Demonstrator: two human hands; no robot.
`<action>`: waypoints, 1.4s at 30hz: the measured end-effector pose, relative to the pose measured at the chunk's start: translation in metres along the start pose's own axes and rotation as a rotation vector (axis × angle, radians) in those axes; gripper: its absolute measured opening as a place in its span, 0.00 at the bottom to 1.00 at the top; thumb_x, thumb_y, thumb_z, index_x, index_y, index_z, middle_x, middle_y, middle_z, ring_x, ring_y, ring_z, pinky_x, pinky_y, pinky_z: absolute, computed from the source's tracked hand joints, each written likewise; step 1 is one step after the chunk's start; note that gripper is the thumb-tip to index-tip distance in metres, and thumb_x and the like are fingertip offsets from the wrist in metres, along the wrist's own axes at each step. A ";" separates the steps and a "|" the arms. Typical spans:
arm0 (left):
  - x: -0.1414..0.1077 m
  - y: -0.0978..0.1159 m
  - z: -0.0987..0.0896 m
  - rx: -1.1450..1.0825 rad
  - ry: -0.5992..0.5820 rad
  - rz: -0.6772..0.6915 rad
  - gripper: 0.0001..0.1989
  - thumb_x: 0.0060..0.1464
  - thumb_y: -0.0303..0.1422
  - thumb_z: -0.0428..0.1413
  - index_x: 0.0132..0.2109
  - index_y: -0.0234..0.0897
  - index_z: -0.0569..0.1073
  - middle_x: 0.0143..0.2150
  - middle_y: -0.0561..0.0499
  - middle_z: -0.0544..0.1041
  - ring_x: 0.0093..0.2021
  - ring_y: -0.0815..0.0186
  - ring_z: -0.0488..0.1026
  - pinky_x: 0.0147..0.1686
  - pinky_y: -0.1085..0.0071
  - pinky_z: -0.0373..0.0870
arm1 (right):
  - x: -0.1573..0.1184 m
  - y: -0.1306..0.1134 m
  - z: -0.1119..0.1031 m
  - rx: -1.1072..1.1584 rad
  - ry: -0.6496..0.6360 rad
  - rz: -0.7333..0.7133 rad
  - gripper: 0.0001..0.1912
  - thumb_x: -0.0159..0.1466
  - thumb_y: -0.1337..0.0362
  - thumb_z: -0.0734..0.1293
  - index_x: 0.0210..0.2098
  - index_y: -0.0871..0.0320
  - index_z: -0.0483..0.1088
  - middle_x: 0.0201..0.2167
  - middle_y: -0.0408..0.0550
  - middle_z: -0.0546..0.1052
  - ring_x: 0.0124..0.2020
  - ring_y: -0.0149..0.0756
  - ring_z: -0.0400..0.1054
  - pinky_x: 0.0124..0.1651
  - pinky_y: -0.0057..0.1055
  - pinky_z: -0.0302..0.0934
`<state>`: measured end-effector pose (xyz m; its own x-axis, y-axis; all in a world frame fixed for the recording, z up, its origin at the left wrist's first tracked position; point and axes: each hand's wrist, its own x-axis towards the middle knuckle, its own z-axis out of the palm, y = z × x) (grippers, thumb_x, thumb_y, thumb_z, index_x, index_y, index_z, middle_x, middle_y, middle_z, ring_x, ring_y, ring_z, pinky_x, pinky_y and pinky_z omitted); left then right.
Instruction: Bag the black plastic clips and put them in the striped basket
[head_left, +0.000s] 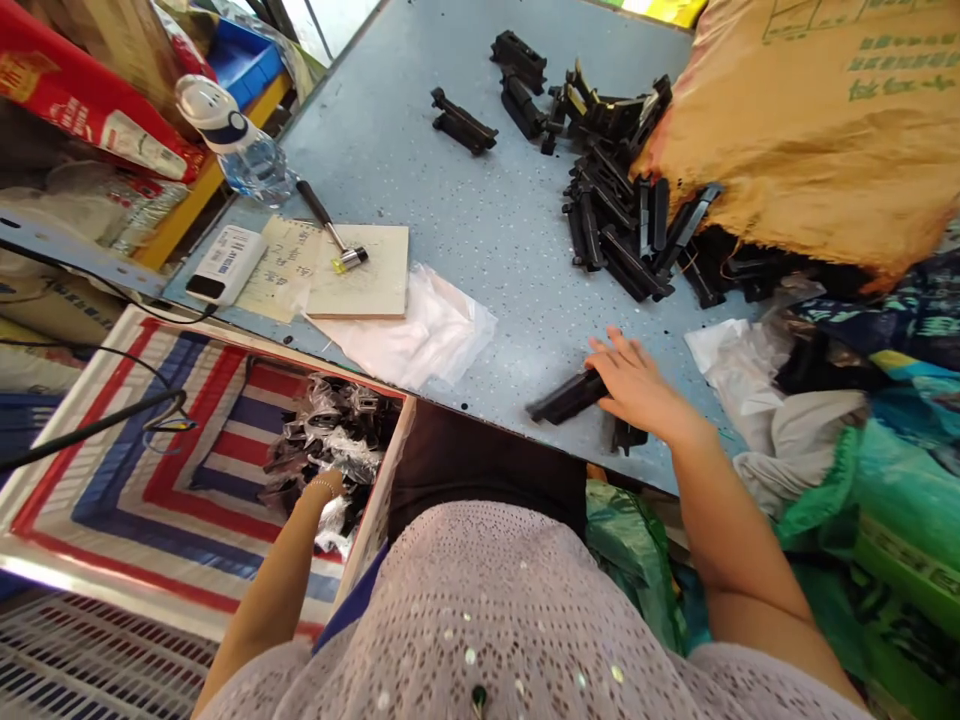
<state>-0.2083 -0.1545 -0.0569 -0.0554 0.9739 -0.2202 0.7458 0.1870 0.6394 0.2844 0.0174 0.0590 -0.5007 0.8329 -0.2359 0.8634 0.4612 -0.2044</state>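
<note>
My right hand (634, 385) is over the near edge of the blue table (360, 110), fingers spread. Its fingers rest at the end of a black plastic part (568, 397), and a second black part (628, 436) shows beneath the palm. On the left, my left hand (330, 486) reaches down into a striped-lined crate (127, 500), among black parts in clear plastic bags (341, 425). Its fingers are hidden there. Farther back on the table lies a heap of similar black parts (607, 215), spilling from an orange woven sack (810, 130).
A small hammer (334, 228) rests on a pale board (382, 275). Flat clear plastic bags (427, 335) lie beside it. A white device (226, 265) and a water bottle (251, 160) stand at the left edge. Green bags (885, 520) crowd the right, and a cable (97, 435) crosses the crate.
</note>
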 end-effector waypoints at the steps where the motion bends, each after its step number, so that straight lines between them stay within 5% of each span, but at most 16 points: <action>1: 0.009 0.003 -0.005 0.045 0.016 -0.049 0.15 0.56 0.41 0.62 0.31 0.33 0.76 0.27 0.46 0.74 0.34 0.55 0.77 0.35 0.62 0.74 | 0.002 -0.005 0.001 0.077 -0.025 0.036 0.18 0.63 0.61 0.69 0.52 0.59 0.71 0.60 0.63 0.72 0.69 0.61 0.58 0.65 0.59 0.58; 4: 0.044 0.027 -0.016 0.176 0.113 -0.150 0.16 0.59 0.42 0.56 0.29 0.35 0.76 0.26 0.43 0.74 0.36 0.52 0.77 0.40 0.58 0.73 | 0.017 -0.030 0.017 0.387 -0.017 0.201 0.30 0.59 0.47 0.73 0.54 0.57 0.68 0.51 0.60 0.77 0.54 0.57 0.72 0.55 0.52 0.67; 7: 0.085 0.074 -0.017 0.300 0.288 0.066 0.15 0.63 0.41 0.54 0.43 0.37 0.80 0.48 0.37 0.78 0.50 0.52 0.75 0.54 0.56 0.70 | 0.039 -0.064 0.042 0.851 0.089 0.248 0.29 0.63 0.43 0.67 0.56 0.54 0.69 0.54 0.54 0.76 0.55 0.50 0.71 0.57 0.48 0.66; 9: 0.113 0.102 -0.015 0.348 0.324 0.204 0.12 0.61 0.37 0.55 0.43 0.36 0.81 0.53 0.36 0.77 0.53 0.50 0.73 0.56 0.55 0.68 | 0.053 -0.087 0.056 1.243 0.113 0.270 0.23 0.67 0.46 0.64 0.53 0.53 0.71 0.52 0.50 0.77 0.53 0.45 0.72 0.56 0.44 0.68; 12: 0.147 0.118 -0.019 0.162 0.327 0.160 0.07 0.57 0.32 0.58 0.34 0.35 0.79 0.43 0.40 0.80 0.46 0.54 0.74 0.49 0.58 0.71 | 0.069 -0.111 0.060 1.732 0.063 0.298 0.15 0.64 0.52 0.68 0.45 0.54 0.74 0.43 0.47 0.79 0.44 0.40 0.75 0.48 0.40 0.74; 16: 0.160 0.107 -0.039 -0.440 0.237 -0.045 0.13 0.51 0.41 0.62 0.32 0.34 0.78 0.27 0.51 0.75 0.28 0.66 0.69 0.33 0.68 0.67 | 0.087 -0.130 0.048 2.029 -0.098 0.255 0.12 0.63 0.58 0.72 0.43 0.57 0.76 0.41 0.49 0.80 0.37 0.35 0.76 0.35 0.30 0.76; 21: 0.152 0.105 -0.038 -0.738 0.136 -0.064 0.17 0.40 0.43 0.68 0.31 0.33 0.77 0.27 0.52 0.75 0.27 0.70 0.67 0.31 0.72 0.63 | 0.121 -0.160 0.046 2.097 -0.298 0.126 0.10 0.65 0.62 0.71 0.44 0.60 0.75 0.45 0.50 0.80 0.35 0.33 0.76 0.34 0.28 0.77; 25: 0.149 0.109 -0.028 -0.649 0.127 -0.008 0.14 0.43 0.41 0.66 0.30 0.34 0.76 0.26 0.53 0.74 0.27 0.70 0.67 0.29 0.72 0.64 | 0.147 -0.186 0.053 2.090 -0.341 0.123 0.07 0.66 0.63 0.70 0.42 0.60 0.75 0.36 0.47 0.80 0.33 0.32 0.75 0.34 0.28 0.76; 29: 0.139 0.111 -0.038 -0.358 0.235 0.177 0.06 0.53 0.32 0.56 0.36 0.35 0.77 0.36 0.46 0.80 0.39 0.60 0.76 0.45 0.62 0.74 | 0.158 -0.189 0.059 2.013 -0.286 0.225 0.06 0.65 0.64 0.70 0.40 0.60 0.75 0.32 0.46 0.80 0.30 0.31 0.75 0.29 0.26 0.73; 32: 0.130 0.112 -0.049 0.069 0.323 0.279 0.14 0.56 0.25 0.49 0.39 0.35 0.80 0.46 0.40 0.81 0.51 0.53 0.75 0.57 0.51 0.70 | 0.147 -0.172 0.062 1.929 -0.106 0.302 0.07 0.64 0.63 0.70 0.40 0.60 0.76 0.31 0.45 0.79 0.28 0.30 0.73 0.28 0.27 0.73; 35: 0.129 0.111 -0.051 0.202 0.305 0.311 0.21 0.56 0.22 0.47 0.51 0.32 0.79 0.56 0.37 0.78 0.58 0.52 0.73 0.62 0.50 0.69 | 0.122 -0.151 0.065 1.833 0.035 0.290 0.12 0.63 0.60 0.71 0.44 0.57 0.77 0.36 0.45 0.80 0.33 0.33 0.75 0.33 0.30 0.76; 39: 0.130 0.113 -0.041 0.110 0.272 0.311 0.28 0.57 0.23 0.47 0.64 0.30 0.70 0.65 0.36 0.71 0.63 0.55 0.71 0.64 0.56 0.70 | 0.093 -0.138 0.072 1.636 -0.167 0.131 0.12 0.63 0.59 0.71 0.45 0.55 0.79 0.40 0.46 0.80 0.37 0.36 0.76 0.35 0.32 0.77; 42: 0.121 0.119 -0.030 0.107 0.243 0.384 0.30 0.58 0.22 0.47 0.67 0.32 0.66 0.68 0.37 0.67 0.67 0.56 0.68 0.66 0.57 0.68 | 0.093 -0.142 0.078 1.528 -0.205 0.153 0.06 0.62 0.63 0.72 0.39 0.56 0.79 0.38 0.45 0.80 0.31 0.32 0.75 0.29 0.27 0.75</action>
<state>-0.1457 -0.0110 0.0147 0.0935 0.9744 0.2043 0.8064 -0.1945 0.5584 0.1104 0.0056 -0.0078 -0.5265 0.7275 -0.4398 0.0873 -0.4683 -0.8792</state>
